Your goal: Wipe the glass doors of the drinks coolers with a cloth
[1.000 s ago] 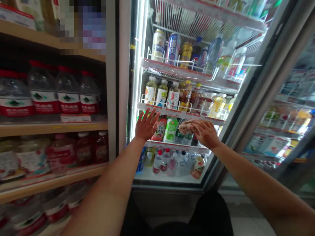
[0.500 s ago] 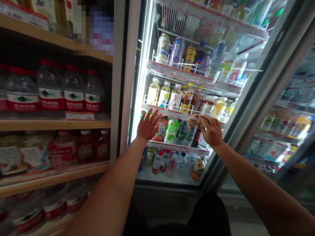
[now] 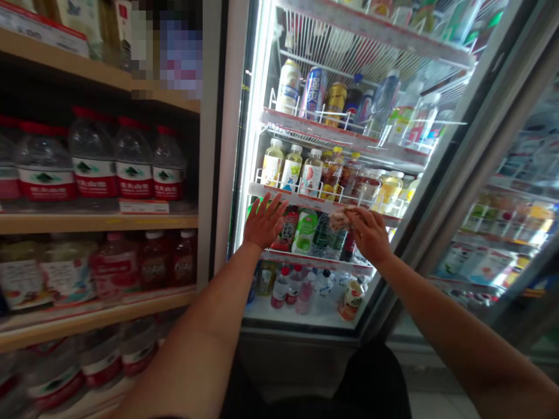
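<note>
crumpled cloth [image 3: 339, 220], pinkish-brown, is bunched in the r. hand [image 3: 370, 233], in front of the lit fridge [image 3: 262, 312], just below the red-and-white rail [image 3: 305, 201] of a mid shelf. r. grip is closed round it, fingertips pinching, cloth sticking out to the l. of them. l. hand [image 3: 263, 224] is raised at abt the same ht., grip spread wide w/ fingers splayed, palm twd the fridge; can't tell if either hand's touching its front. nearest l. hand: red-label bottle [image 3: 289, 228], partly behind it, then green-label bottle [image 3: 304, 231] & dark bottles [image 3: 322, 235] twd the cloth. above the rail, white-cap bottles [image 3: 311, 173] stand in a row; higher up, upright cans [image 3: 313, 92]. at the bottom, small bottles [image 3: 303, 294] plus a leaning container [image 3: 350, 299] nr the r. corner. far l., wooden shelves [image 3: 82, 222] carry red-cap water bottles [image 3: 134, 164]. below the arms, person's knee [image 3: 375, 378] in dark fabric.
</note>
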`<control>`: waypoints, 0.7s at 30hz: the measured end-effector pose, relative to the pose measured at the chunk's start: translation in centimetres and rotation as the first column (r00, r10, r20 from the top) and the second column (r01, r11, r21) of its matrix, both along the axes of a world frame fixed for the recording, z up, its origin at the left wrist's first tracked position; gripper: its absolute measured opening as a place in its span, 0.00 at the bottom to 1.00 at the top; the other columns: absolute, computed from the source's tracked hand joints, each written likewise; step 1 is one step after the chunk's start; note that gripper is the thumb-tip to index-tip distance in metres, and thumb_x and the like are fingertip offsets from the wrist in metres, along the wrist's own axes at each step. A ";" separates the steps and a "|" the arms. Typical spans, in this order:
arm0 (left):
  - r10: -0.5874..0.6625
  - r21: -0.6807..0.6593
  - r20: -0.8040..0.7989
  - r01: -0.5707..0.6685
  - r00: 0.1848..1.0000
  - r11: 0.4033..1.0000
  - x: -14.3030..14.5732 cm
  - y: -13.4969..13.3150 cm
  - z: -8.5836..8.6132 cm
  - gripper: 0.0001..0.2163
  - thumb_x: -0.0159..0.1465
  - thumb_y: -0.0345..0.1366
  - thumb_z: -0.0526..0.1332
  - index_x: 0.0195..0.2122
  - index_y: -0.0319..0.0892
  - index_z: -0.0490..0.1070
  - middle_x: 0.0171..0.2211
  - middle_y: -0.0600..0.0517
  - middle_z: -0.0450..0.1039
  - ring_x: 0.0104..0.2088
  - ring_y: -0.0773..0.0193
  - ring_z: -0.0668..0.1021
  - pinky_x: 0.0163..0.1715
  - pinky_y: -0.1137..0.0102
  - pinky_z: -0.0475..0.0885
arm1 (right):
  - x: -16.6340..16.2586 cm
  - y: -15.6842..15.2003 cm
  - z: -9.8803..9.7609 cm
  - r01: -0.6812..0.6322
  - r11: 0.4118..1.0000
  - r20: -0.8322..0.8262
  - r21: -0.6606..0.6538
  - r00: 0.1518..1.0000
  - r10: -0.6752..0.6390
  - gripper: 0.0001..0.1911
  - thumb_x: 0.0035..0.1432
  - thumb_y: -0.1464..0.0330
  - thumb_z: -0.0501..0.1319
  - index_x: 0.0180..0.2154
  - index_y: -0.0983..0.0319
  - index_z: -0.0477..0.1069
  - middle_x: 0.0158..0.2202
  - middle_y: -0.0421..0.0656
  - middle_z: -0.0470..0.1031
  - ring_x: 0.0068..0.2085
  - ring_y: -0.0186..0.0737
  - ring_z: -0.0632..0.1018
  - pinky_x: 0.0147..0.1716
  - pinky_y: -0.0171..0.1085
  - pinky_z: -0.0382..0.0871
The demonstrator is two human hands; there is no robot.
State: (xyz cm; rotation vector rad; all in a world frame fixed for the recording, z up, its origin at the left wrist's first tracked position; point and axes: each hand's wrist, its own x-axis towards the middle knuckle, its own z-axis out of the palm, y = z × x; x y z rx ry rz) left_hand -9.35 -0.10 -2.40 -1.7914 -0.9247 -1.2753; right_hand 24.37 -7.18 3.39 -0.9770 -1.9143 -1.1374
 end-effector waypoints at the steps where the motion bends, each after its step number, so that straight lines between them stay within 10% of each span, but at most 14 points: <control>1: 0.004 0.020 -0.002 -0.004 1.000 1.000 0.0 0.0 0.0 0.25 0.68 0.37 0.54 0.67 0.49 0.59 0.68 0.49 0.59 0.72 0.55 0.52 0.71 0.53 0.49 | 0.0 0.0 -0.4 -0.006 1.000 0.032 -0.007 0.999 0.007 0.22 0.65 0.71 0.56 0.59 0.58 0.72 0.58 0.49 0.72 0.56 0.51 0.70 0.59 0.49 0.66; 21: 0.032 0.016 -0.025 -0.032 0.999 0.999 -0.3 0.3 -0.3 0.26 0.69 0.37 0.54 0.69 0.50 0.55 0.70 0.50 0.55 0.73 0.55 0.49 0.71 0.52 0.48 | -5.7 2.6 5.7 -0.081 0.994 0.053 0.068 0.996 0.077 0.24 0.67 0.71 0.55 0.64 0.57 0.66 0.61 0.46 0.69 0.61 0.50 0.66 0.63 0.50 0.63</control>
